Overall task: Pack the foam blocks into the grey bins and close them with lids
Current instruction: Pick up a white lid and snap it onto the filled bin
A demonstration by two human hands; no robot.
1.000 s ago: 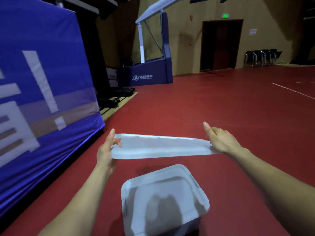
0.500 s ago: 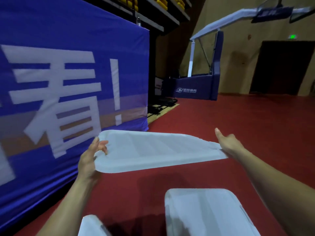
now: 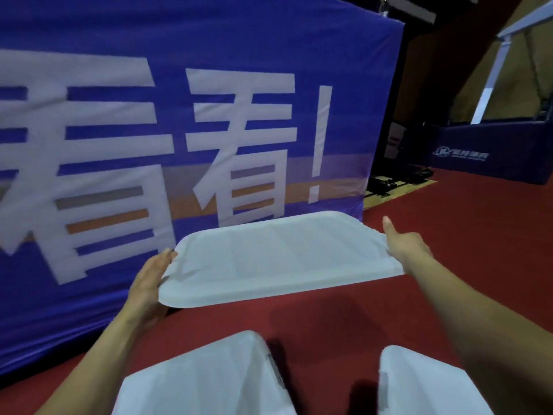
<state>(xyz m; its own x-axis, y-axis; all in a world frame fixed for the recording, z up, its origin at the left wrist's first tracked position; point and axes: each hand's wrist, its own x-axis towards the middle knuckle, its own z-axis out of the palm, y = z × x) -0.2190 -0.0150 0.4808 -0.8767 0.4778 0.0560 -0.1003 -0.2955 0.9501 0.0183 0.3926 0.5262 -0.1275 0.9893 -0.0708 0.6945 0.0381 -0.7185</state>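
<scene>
Gripping bin lid [image 3: 278,256] by opposite short ends: left hand [image 3: 149,280], right hand [image 3: 407,250]. Lid hanging airborne, long axis running hand to hand; left bin [image 3: 203,378], right bin [image 3: 419,384] sitting below, nearer body.

floor [image 3: 449,265]: red | on it: left bin [image 3: 203,381] and right bin [image 3: 419,387], pale, side by side, gap between | left edge: blue banner [image 3: 209,100] | far right: blue padded base [image 3: 490,151]

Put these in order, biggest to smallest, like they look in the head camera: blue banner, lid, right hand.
1. the blue banner, filling most of the view
2. the lid
3. the right hand, clearly smallest
</scene>
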